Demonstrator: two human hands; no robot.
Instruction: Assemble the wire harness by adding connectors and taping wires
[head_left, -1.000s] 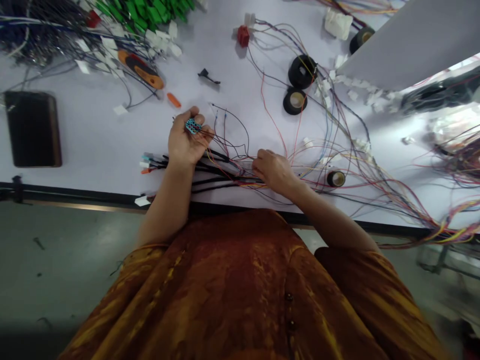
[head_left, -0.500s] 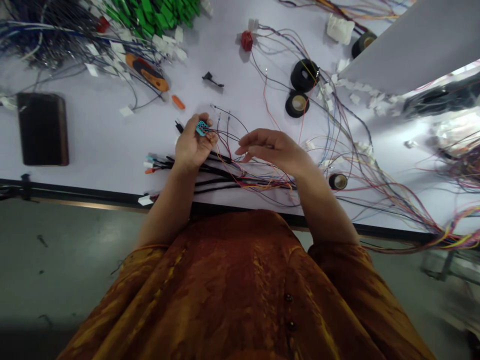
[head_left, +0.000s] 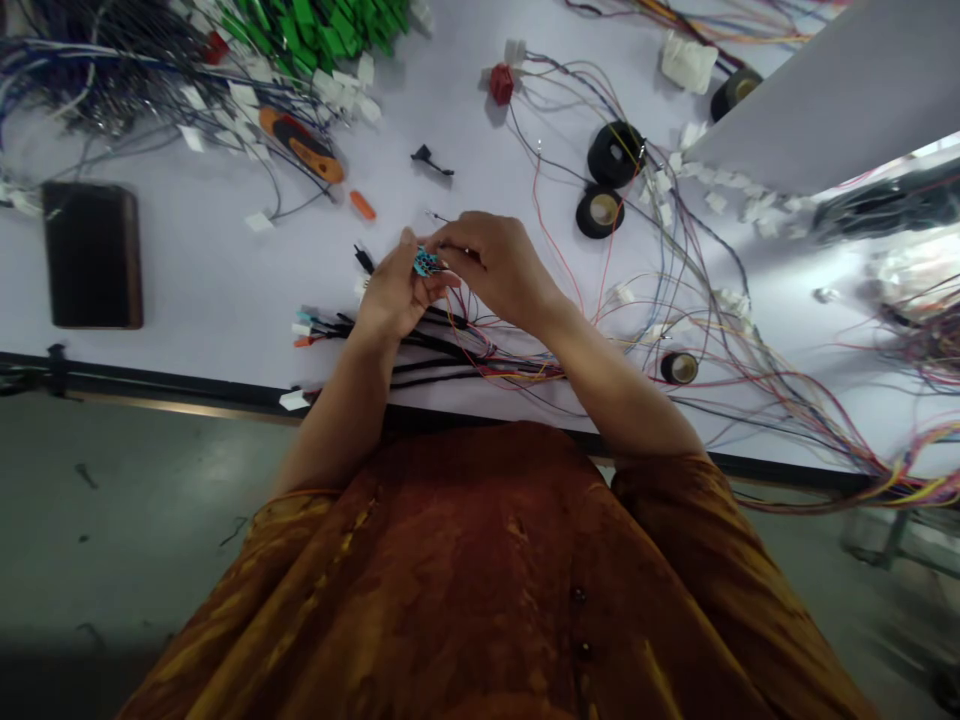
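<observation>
My left hand (head_left: 397, 290) is closed around a small light-blue connector (head_left: 425, 262) whose face shows several holes. My right hand (head_left: 491, 262) has come up against the connector's right side, thumb and forefinger pinched on a thin wire (head_left: 442, 268) there; the fingers cover most of it. A dark wire with a bare metal tip (head_left: 435, 215) sticks out just above the right fingertips. Below both hands runs a harness of black-sleeved cables (head_left: 442, 350) and thin coloured wires, with small connectors (head_left: 304, 328) at its left end.
An orange-and-black cutter (head_left: 301, 145), an orange piece (head_left: 363, 205) and a small black part (head_left: 431, 160) lie beyond the hands. Black tape rolls (head_left: 600, 210) and loose wires are at right. Green connectors (head_left: 322, 30) are heaped at the back; a dark phone-like object (head_left: 94, 255) lies left.
My right hand has moved left and in to the connector, its fingers closing into a pinch. My left hand has shifted slightly right, still holding the connector.
</observation>
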